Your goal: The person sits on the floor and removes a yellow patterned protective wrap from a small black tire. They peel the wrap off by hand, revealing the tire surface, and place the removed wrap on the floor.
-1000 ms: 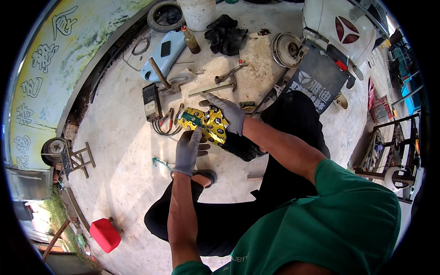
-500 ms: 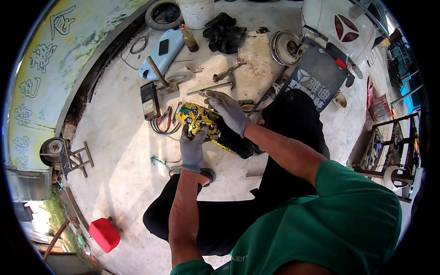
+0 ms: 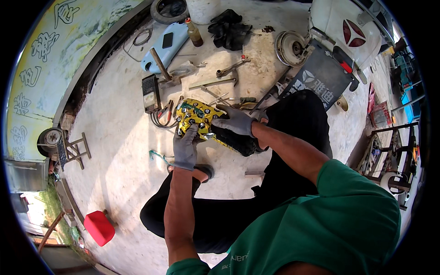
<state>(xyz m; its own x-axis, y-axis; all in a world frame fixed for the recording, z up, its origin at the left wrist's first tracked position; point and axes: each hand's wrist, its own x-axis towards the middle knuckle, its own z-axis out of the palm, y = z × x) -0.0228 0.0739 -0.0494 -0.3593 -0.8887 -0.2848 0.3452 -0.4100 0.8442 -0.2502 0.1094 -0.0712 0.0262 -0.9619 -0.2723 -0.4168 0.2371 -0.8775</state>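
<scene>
Between my knees is a black tyre (image 3: 238, 142), partly covered by a shiny yellow patterned wrapper (image 3: 195, 114). My left hand (image 3: 185, 149), in a grey glove, grips the near left part of the wrapper, thumb on top and fingers underneath. On the other side my right hand (image 3: 234, 121), gloved alike, is closed on the wrapper's edge where the bare black tyre begins; its fingertips are partly hidden. Just left of the wrapper lie cables with red and black clamps (image 3: 167, 110), beside a dark handheld device (image 3: 150, 94).
Beyond my hands lie a hammer (image 3: 160, 64), a wrench (image 3: 231, 68) and a screwdriver (image 3: 245, 99). A light-blue panel (image 3: 158, 54) with a phone on it and a brown bottle (image 3: 195, 35) are farther off. At right stands a white vehicle (image 3: 330, 23); a red container (image 3: 99, 228) is lower left.
My right hand has come down from above the tyre and closed on the wrapper's edge. The left hand keeps its grip. The whole view has shifted slightly.
</scene>
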